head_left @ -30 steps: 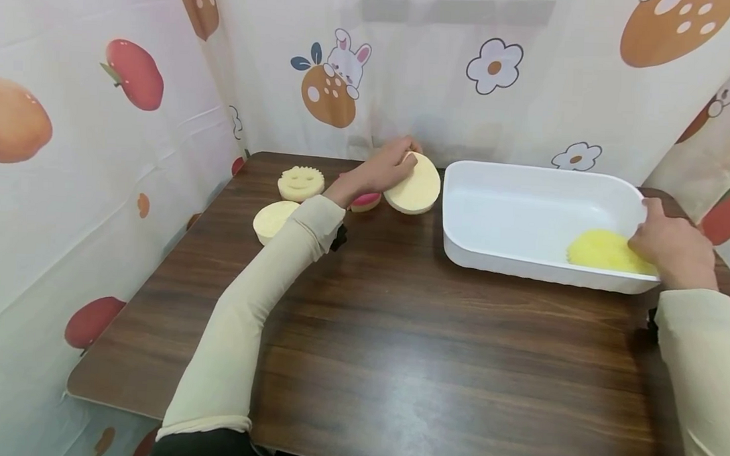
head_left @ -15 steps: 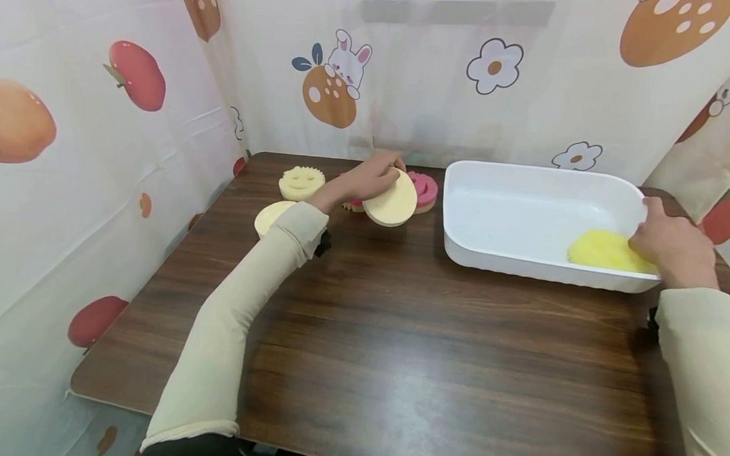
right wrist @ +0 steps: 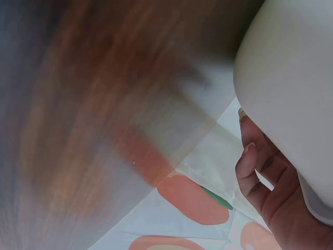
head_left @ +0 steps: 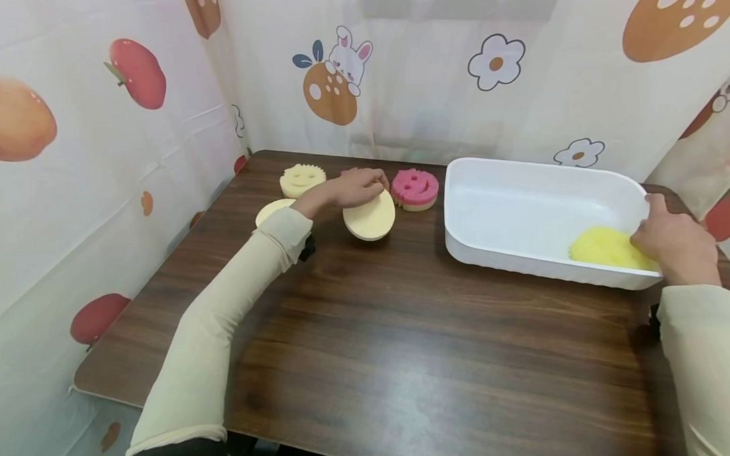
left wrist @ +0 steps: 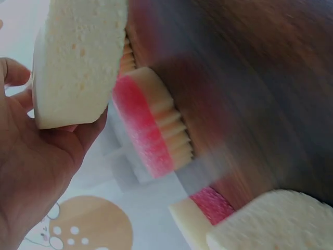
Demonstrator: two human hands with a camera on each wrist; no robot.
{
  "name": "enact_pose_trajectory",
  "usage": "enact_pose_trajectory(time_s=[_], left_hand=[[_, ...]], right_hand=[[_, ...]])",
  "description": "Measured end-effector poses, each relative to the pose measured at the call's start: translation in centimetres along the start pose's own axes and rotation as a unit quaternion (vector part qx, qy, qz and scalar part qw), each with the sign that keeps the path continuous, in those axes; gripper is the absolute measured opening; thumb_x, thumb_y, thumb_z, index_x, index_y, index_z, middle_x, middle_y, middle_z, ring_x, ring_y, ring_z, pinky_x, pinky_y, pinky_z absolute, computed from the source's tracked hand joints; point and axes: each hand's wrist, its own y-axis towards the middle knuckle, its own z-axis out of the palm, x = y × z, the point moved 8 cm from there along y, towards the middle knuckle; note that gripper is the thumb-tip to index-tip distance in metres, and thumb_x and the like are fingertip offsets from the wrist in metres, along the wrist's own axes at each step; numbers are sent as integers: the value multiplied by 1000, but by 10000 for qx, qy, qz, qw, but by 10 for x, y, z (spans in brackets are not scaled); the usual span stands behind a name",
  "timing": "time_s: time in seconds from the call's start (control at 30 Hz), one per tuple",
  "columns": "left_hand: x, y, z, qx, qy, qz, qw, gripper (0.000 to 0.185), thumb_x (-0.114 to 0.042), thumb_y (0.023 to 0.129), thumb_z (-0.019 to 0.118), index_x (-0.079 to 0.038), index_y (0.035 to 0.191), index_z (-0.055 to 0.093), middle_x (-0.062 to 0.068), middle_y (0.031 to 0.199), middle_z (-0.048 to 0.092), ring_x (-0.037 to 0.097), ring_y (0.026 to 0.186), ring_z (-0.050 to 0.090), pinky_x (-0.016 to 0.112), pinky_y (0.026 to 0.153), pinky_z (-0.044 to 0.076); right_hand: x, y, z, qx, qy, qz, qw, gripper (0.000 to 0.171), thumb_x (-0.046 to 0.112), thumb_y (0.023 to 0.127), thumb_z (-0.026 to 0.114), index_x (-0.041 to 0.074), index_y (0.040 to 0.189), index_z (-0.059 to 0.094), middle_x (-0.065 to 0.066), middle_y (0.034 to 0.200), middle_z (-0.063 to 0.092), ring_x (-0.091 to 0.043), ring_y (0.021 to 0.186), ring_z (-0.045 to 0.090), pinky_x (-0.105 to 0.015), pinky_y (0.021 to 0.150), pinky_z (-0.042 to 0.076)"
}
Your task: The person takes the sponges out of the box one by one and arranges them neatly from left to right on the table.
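Currently, a pale round sponge (head_left: 369, 216) is held in the left hand (head_left: 353, 186), fingers curled over its upper edge, just above the wooden table (head_left: 397, 336). In the left wrist view the sponge (left wrist: 78, 60) is seen gripped between thumb and fingers. The white tub (head_left: 522, 213) is gripped at its right rim by the right hand (head_left: 672, 242); a yellow sponge (head_left: 606, 248) lies inside it, beside that hand.

The following risks are judged:

- The pale sponge is soft and held by one edge only. If the grip is relaxed, it could be dropped onto the table short of any container.
- A pink smiley sponge (head_left: 415, 188) lies just beside the held one, and a yellow smiley sponge (head_left: 302, 179) and another pale sponge (head_left: 270, 210) lie near the forearm. These could be knocked or swept along by the sleeve.
- The tub is light. If the rim is pulled, it could be tipped or slid.
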Motion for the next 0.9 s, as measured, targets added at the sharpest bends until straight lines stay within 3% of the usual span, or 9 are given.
enact_pose_trajectory(time_s=[0.17, 0.4, 0.67, 0.77, 0.9], left_hand=[[11, -9, 6, 246, -57, -83, 9996, 37, -26, 105, 34, -6, 129, 54, 11, 132, 56, 23, 119, 51, 40, 104, 41], [23, -20, 10, 494, -638, -417, 9959, 34, -28, 106, 34, -6, 126, 51, 11, 129, 51, 22, 116, 46, 37, 100, 39], [27, -26, 3, 314, -276, 64, 9991, 27, -21, 103, 37, -5, 112, 57, 11, 110, 53, 22, 101, 48, 35, 89, 39], [29, -28, 3, 350, -159, 94, 9992, 31, -22, 103, 36, -6, 117, 59, 12, 116, 56, 23, 106, 49, 37, 95, 40], [35, -30, 3, 494, -54, -25, 9988, 38, -24, 104, 36, -6, 131, 56, 14, 134, 55, 26, 126, 49, 43, 110, 38]], right_hand=[[1, 0, -1, -67, 39, -59, 10000, 73, 24, 96, 41, 0, 154, 4, -43, 115, 46, -51, 86, 55, -61, 67, 45], [2, -5, -3, -49, 83, -78, 9999, 71, 25, 97, 39, 1, 154, 4, -43, 120, 44, -55, 94, 53, -62, 72, 45], [5, -4, -1, 34, -8, -8, 10000, 71, 24, 98, 38, 1, 154, 1, -44, 119, 44, -53, 92, 54, -62, 74, 45], [4, -4, -1, 46, -14, 11, 10000, 72, 24, 98, 39, 0, 154, 2, -43, 119, 44, -53, 92, 53, -62, 75, 45], [5, -6, -2, 51, -23, 25, 10000, 71, 23, 97, 39, -1, 154, 2, -43, 118, 44, -52, 91, 54, -61, 75, 45]])
